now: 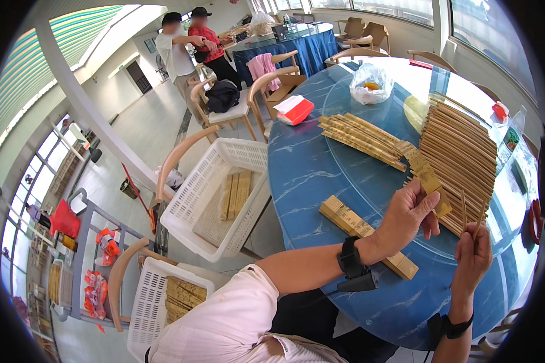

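Note:
My left hand (409,215) pinches a narrow gold paper sleeve (431,179) above the blue marble-pattern round table (309,169). My right hand (473,254) holds a pair of thin wooden chopsticks (471,216) upright beside it. Just beyond both hands lies a wide row of bare wooden chopsticks (460,151). A pile of sleeved chopsticks (363,138) rests further left on the table, and one bundle of sleeved pairs (364,233) lies under my left wrist.
A white plastic basket (207,199) with sleeved bundles sits on a chair to the left; another basket (157,302) stands lower left. A red-white box (295,110) and a plastic bag (370,85) lie on the far table side. Two people stand far back by chairs.

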{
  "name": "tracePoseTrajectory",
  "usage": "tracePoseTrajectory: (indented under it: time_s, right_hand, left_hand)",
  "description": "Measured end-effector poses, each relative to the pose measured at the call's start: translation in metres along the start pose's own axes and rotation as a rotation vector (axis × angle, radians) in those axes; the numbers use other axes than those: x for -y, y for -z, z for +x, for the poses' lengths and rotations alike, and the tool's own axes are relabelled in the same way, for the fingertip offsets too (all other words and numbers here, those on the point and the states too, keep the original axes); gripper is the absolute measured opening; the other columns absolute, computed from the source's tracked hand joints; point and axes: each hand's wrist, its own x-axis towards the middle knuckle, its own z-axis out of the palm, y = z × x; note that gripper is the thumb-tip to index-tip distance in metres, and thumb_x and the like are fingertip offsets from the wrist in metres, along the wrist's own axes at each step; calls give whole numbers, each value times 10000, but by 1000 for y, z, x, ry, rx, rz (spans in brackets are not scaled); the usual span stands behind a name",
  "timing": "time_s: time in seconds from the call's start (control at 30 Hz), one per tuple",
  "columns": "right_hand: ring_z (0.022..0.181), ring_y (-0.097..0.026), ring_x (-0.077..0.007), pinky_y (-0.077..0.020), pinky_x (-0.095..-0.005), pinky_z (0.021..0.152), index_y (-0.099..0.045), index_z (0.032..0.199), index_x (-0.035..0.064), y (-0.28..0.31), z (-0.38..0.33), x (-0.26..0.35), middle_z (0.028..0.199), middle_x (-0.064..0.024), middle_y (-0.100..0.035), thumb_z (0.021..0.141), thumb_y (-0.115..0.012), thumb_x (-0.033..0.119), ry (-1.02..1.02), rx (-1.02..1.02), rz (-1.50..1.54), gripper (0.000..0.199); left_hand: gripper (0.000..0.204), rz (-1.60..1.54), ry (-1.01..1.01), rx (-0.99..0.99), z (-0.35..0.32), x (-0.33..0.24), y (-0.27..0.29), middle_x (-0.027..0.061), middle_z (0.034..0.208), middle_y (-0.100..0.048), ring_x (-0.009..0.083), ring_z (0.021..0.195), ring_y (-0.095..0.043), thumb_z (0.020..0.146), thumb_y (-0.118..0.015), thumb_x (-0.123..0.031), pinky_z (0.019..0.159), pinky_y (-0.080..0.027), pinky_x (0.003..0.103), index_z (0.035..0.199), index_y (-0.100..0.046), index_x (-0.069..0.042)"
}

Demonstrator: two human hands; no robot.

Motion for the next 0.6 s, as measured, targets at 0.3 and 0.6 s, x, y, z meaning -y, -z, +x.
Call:
tracePoseTrajectory:
  time_s: [0.3,0.6]
  right_hand:
    - [603,-490,-22,-350,-185,507,-664,1050,30,-4,8,-14,828,26,-556,1032,-646,3,-96,73,-55,37]
    - [640,-521,-44,-388,-189,535,-645,1009,29,-1,9,3,875,7,-578,1034,-652,0,-127,55,60,39]
  left_hand:
    - [151,66,-119,-65,9,14,4,71,964,-731,129,877,-741,1102,-616,-160,702,-591,263,1131,-605,-12]
    - [129,51,-93,-79,8,16,11,63,939,-738,122,852,-733,1090,-642,-157,699,-565,249,1070,-631,-30]
